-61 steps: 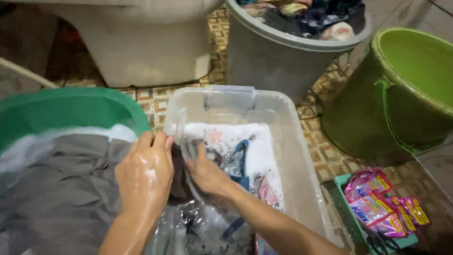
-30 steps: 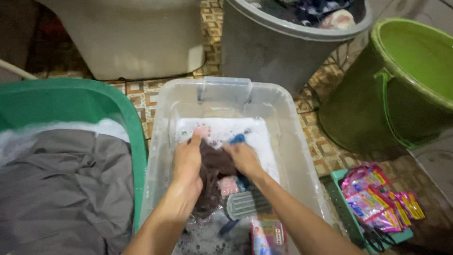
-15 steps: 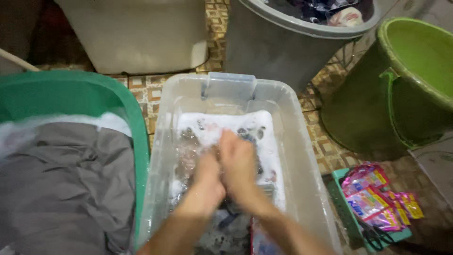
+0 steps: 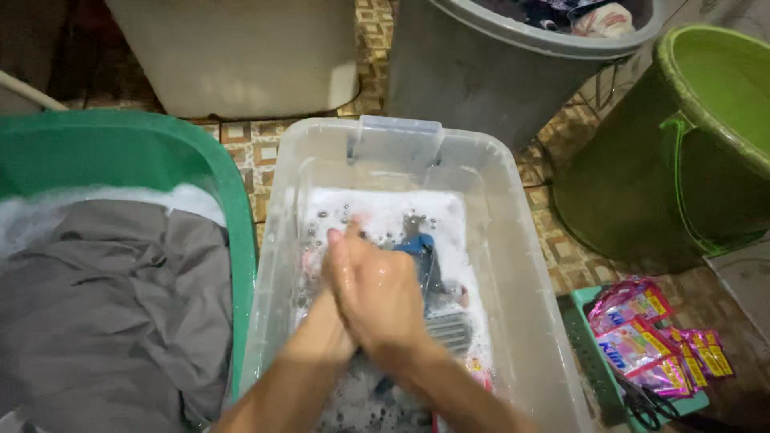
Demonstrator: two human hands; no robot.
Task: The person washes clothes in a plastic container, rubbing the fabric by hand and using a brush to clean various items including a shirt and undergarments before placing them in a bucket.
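Both my hands are pressed together over the soapy water in a clear plastic bin (image 4: 501, 240). My right hand (image 4: 383, 303) lies on top, and my left hand (image 4: 335, 261) is beneath it, with only the fingers showing. The dark brown cloth they grip is almost hidden between the palms. Just beyond the fingers a blue garment (image 4: 417, 248) pokes out of the white foam (image 4: 385, 207). A grey ribbed brush (image 4: 449, 333) lies in the suds to the right of my right wrist.
A green basin (image 4: 234, 210) with foam and a grey cloth (image 4: 112, 305) sits on the left. Behind stand a white toilet base (image 4: 241, 56) and a grey tub (image 4: 465, 88) of clothes. At the right are a green bucket (image 4: 706, 160) and pink sachets (image 4: 650, 337) on a teal tray (image 4: 584, 345).
My hands carried the dark cloth from the bin's left wall to its middle. They have since closed together over it, with a rubbing motion.
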